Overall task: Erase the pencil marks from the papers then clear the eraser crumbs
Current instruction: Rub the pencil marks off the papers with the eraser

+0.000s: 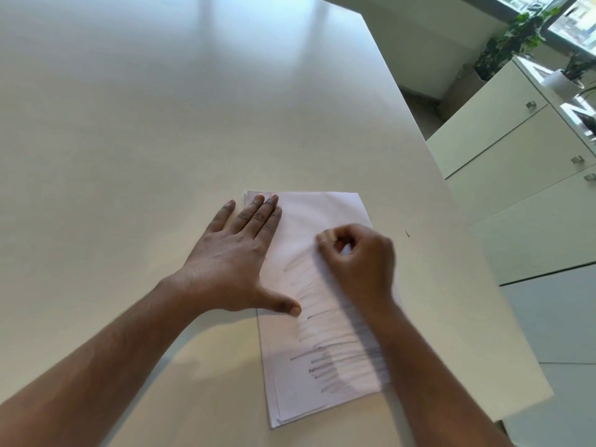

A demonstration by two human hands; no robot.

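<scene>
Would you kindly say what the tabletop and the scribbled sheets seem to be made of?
The cream-white tabletop looks like smooth laminate or painted board with a satin sheen, since it shows soft window reflections. The white scribbled sheets look like thin matte paper, with stacked edges showing.

A: Any print to call on the white paper stack (322, 221)?
B: None, only grey pencil scribbles (332, 343), no letters or numbers.
A: Over on the pale green cabinet (503, 130)?
B: 2 white block letters stand on top: an "A" (539, 71), then what looks like an "N" (579, 111).
</scene>
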